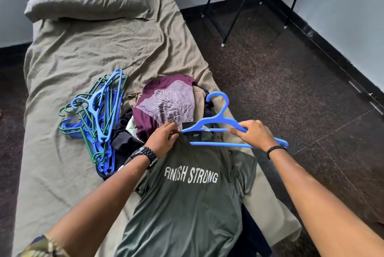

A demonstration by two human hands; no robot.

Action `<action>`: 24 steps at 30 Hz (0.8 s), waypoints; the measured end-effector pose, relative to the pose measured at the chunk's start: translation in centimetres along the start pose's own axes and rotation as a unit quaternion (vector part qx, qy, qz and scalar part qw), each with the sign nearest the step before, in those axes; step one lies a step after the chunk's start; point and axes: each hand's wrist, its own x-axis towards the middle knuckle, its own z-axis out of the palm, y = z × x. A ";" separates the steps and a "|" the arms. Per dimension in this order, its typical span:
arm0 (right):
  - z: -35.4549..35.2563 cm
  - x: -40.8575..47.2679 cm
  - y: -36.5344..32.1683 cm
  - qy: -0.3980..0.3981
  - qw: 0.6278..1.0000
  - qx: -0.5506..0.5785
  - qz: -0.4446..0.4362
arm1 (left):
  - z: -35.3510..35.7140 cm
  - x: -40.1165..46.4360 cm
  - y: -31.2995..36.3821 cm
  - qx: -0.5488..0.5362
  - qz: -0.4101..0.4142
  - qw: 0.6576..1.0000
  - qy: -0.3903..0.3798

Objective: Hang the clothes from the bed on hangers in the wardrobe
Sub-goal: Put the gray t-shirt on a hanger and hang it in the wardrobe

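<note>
Bed (87, 48) as landmark. I see the green shirt (187, 190) lying face up along the bed's near right edge, collar toward the clothes pile (166, 100), hem toward me; white lettering across the chest. The blue hanger (220, 120) lies crosswise over the collar, long axis running left to right across the shirt, hook pointing toward the pile. My left hand (162, 142) pinches the collar's left side, grip narrow on the cloth. My right hand (255, 134) holds the hanger's right arm, fingers wrapped over it. The hanger's left tip sits at the neck opening; its right end lies outside the shirt. Spare hangers (97, 119) lie left of the pile.
</note>
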 end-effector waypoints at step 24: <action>9.2 0.3 -6.2 0.185 0.904 0.317 0.218 | -4.4 -5.1 -2.8 -0.136 -0.178 0.973 0.048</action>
